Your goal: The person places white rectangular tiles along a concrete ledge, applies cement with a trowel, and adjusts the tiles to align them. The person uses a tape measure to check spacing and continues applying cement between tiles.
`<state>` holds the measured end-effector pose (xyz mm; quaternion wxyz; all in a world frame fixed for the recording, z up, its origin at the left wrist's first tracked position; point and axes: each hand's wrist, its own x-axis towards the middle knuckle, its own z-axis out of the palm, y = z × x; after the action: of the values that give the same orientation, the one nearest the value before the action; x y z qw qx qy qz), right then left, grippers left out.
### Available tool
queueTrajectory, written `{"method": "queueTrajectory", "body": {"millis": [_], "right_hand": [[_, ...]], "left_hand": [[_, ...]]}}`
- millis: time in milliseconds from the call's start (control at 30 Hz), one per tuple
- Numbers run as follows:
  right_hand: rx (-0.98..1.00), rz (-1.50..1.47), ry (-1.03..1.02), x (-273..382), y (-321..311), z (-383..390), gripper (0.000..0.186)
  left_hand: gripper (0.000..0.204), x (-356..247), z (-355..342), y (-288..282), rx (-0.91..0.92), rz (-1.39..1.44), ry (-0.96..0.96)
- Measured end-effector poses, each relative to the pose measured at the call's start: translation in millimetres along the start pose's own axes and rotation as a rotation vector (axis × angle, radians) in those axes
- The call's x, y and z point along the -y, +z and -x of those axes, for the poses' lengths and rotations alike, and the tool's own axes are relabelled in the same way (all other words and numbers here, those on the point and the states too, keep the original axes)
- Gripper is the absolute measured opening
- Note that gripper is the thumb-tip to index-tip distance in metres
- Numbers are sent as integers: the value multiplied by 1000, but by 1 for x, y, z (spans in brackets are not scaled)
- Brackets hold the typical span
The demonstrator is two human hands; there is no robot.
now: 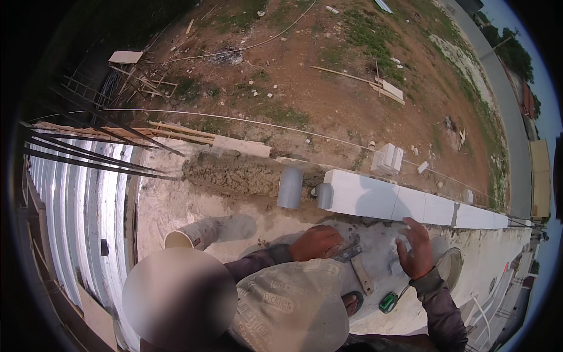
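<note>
My left hand (315, 242) is low over the concrete surface, fingers bent and pressed together; what they hold, if anything, is hidden. Just right of it lies a hammer (362, 276) with a metal head and pale handle. My right hand (414, 251) is raised with fingers apart, close to the near edge of a row of white blocks (372, 198), and grips nothing. Two grey pipe pieces, a larger one (290, 189) and a smaller one (323, 197), stand at the row's left end. Left of them spreads wet mortar (234, 173). A green tape measure (388, 302) lies below my right hand.
A cream pipe (179, 239) stands at the left. Dark rebar (97, 154) juts over corrugated metal sheet (76, 205). A round container (450, 268) sits beside my right forearm. A printed cap (287, 308) hides the lower middle. Beyond the wall's edge lies lower ground with stacked blocks (387, 158).
</note>
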<state>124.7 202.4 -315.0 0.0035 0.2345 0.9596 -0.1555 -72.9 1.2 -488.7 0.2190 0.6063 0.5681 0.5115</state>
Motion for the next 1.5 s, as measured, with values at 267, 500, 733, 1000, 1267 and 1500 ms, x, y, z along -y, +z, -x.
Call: {"method": "queueTrajectory", "body": {"millis": [267,500,733,1000,1267,1500], "right_hand": [[334,8,222,-15,13,18,26],[858,9,419,-26,50,71,34],[823,37,538,-57,45,113,40],[129,101,682,-101,64,137,35],[-133,290,714,-153,140,149,42],[-21,318,642,-119,123,158,26]], "left_hand": [[14,-13,-22,-19,82,72,-11],[15,-51,-76,-48,91,19,102],[19,-58,-102,-73,15,-189,74],[12,-76,-109,-113,-69,-274,-82],[12,-117,-130,-127,48,-367,-111],[19,-127,-158,-109,305,-419,-36]]}}
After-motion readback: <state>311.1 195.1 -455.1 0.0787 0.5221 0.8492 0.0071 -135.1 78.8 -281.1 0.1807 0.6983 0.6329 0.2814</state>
